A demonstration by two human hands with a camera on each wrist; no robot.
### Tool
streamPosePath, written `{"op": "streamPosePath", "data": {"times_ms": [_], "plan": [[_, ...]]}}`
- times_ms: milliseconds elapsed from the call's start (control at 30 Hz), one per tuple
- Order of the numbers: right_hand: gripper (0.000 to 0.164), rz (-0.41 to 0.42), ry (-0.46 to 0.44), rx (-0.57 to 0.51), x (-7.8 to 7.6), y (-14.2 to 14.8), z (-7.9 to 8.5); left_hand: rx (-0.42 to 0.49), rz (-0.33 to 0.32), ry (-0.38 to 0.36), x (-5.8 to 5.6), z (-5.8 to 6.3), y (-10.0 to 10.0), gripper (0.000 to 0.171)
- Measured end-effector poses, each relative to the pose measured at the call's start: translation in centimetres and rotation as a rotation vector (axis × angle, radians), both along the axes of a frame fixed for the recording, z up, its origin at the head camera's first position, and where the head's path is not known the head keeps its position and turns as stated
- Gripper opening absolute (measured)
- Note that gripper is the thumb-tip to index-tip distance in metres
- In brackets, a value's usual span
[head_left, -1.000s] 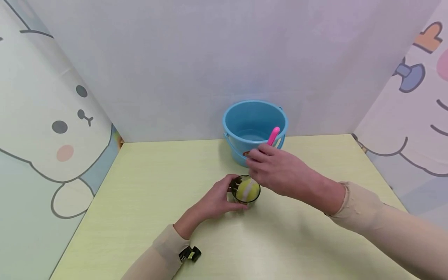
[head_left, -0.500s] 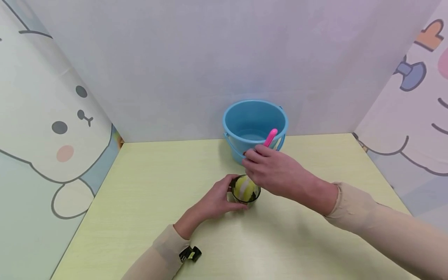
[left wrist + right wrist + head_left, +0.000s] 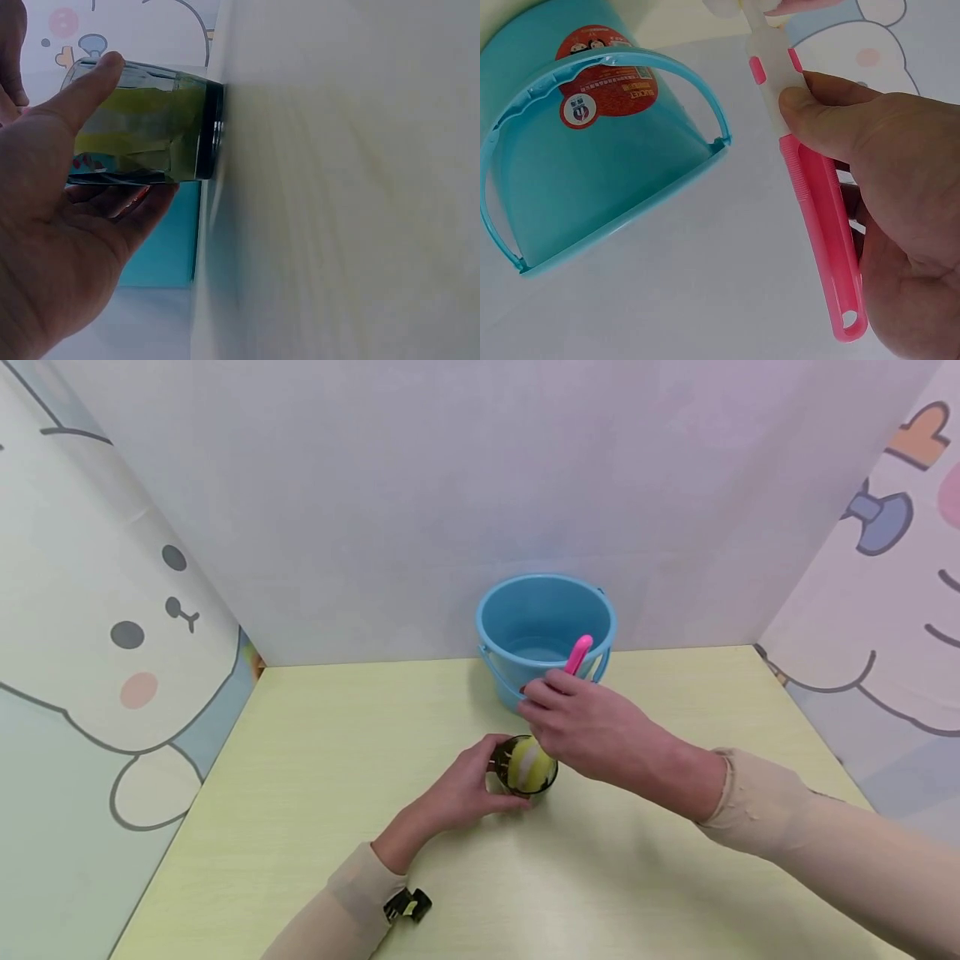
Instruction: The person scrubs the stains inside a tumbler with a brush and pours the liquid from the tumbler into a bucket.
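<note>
My left hand [image 3: 468, 785] grips a dark-tinted drinking glass [image 3: 212, 131], fingers on one side and thumb on the other. The glass stands upright, its thick base at the tabletop in the left wrist view. Inside it sits the yellow-and-white sponge head [image 3: 529, 767] of a cup brush. Above the glass, my right hand [image 3: 607, 727] holds the brush by its pink-and-white handle [image 3: 825, 217], thumb laid on the white part. The handle's pink end slants up past the knuckles. In the head view, the right hand hides the lower handle.
A light blue bucket [image 3: 506, 672] with a carrying handle and a red label stands just behind the glass, near the back wall. The pale yellow table [image 3: 337, 727] runs out to both sides. Cartoon-printed panels [image 3: 97, 610] border it.
The sponge head has shifted left and then back right inside the glass. My right hand has moved slightly left with the brush handle. The left hand and glass keep their place.
</note>
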State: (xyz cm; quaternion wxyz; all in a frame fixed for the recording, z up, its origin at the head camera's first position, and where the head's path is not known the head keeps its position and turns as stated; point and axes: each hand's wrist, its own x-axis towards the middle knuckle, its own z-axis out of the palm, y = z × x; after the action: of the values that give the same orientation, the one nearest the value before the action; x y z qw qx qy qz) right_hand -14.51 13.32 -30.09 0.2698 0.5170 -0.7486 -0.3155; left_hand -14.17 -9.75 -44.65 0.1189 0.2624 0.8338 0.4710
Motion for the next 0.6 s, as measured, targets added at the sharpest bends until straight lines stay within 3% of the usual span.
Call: {"op": "streamPosePath", "data": {"times_ms": [600], "plan": [[0.042,0.012,-0.058,-0.023,0.42,0.18,0.26,0.005,-0.008,0.002,-0.03,-0.13,0.00,0.086]]}}
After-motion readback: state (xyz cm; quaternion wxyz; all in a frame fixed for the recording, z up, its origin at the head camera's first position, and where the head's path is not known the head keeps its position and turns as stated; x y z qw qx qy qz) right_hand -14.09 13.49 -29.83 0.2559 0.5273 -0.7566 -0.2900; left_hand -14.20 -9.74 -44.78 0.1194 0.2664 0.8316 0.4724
